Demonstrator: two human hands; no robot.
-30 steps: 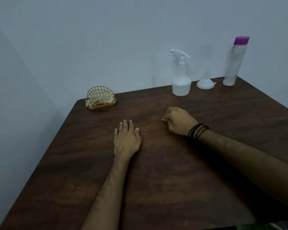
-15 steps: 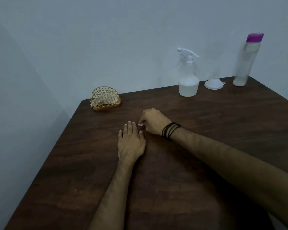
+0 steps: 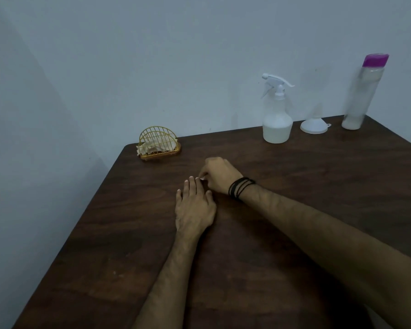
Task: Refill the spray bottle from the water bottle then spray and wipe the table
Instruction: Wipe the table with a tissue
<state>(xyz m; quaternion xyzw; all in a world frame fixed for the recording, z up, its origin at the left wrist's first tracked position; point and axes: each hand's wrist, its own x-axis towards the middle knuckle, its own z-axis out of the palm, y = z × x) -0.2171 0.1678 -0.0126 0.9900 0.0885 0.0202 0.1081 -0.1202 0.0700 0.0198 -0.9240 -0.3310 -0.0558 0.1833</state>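
A white spray bottle (image 3: 277, 117) stands at the back of the dark wooden table (image 3: 294, 176), with some liquid in its base. To its right lies a white funnel (image 3: 314, 126), upside down. A tall clear water bottle (image 3: 362, 96) with a purple cap stands at the back right corner. My left hand (image 3: 195, 207) lies flat on the table, fingers together, palm down. My right hand (image 3: 220, 175), with black bands on the wrist, is curled just beyond the left fingertips and pinches something small and white; I cannot tell what it is.
A gold wire holder (image 3: 159, 146) with crumpled tissues sits at the table's back left corner. Pale walls close in behind and to the left. The table's left edge runs diagonally toward me.
My right hand has slid left across the table until it meets the left hand's fingertips. The left hand has stayed put. The view has shifted a little to the left.
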